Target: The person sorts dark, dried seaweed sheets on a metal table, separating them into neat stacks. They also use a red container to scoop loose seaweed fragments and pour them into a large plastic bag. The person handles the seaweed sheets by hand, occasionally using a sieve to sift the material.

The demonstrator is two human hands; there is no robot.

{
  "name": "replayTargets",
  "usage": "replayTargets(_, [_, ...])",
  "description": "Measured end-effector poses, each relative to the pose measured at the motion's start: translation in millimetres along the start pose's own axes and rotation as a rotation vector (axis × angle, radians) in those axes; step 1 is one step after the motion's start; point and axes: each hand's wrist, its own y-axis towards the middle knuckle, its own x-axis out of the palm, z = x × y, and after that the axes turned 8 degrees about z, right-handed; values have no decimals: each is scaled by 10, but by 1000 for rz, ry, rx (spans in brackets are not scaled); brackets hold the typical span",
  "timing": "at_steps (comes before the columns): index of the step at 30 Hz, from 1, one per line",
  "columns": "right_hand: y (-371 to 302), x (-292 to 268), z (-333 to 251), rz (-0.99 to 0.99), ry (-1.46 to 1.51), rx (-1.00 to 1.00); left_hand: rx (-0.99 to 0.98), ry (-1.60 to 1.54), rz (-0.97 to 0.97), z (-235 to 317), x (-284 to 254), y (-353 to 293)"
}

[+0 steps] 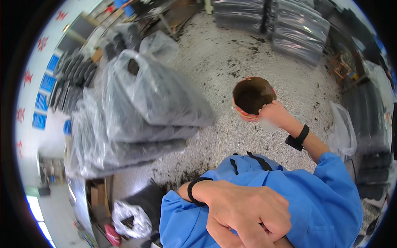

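Note:
My right hand (274,115) is closed on the near right rim of a round red bucket (247,115), with the arm stretched forward. The bucket's inside is brown and dark, and what lies at its bottom cannot be made out. A blurred whitish patch (269,125) shows just under that hand. Close in front of my body, my left hand (248,211) is closed with its fingers curled, its back turned up. Whatever those fingers may hold is hidden.
Clear plastic bags (153,95) of dark goods are piled on the left. Wrapped grey stacks (300,31) stand at the far right. A white plastic bag (343,132) hangs at right. Dark scraps litter the speckled floor (219,53). An opened white-lined sack (131,219) lies lower left.

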Motion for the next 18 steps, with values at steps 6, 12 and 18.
replayTargets(6, [1174,411,1280,268,-83,8,-285,100,-139,-83,-2229,811])
replayTargets(12, [2467,1152,2796,225,-12,0,-755,1207,553,-431,-5220,460])
replayTargets(18, [4275,1589,3949,175,194,-212,-1143,407,1423,-140,-7298,511])
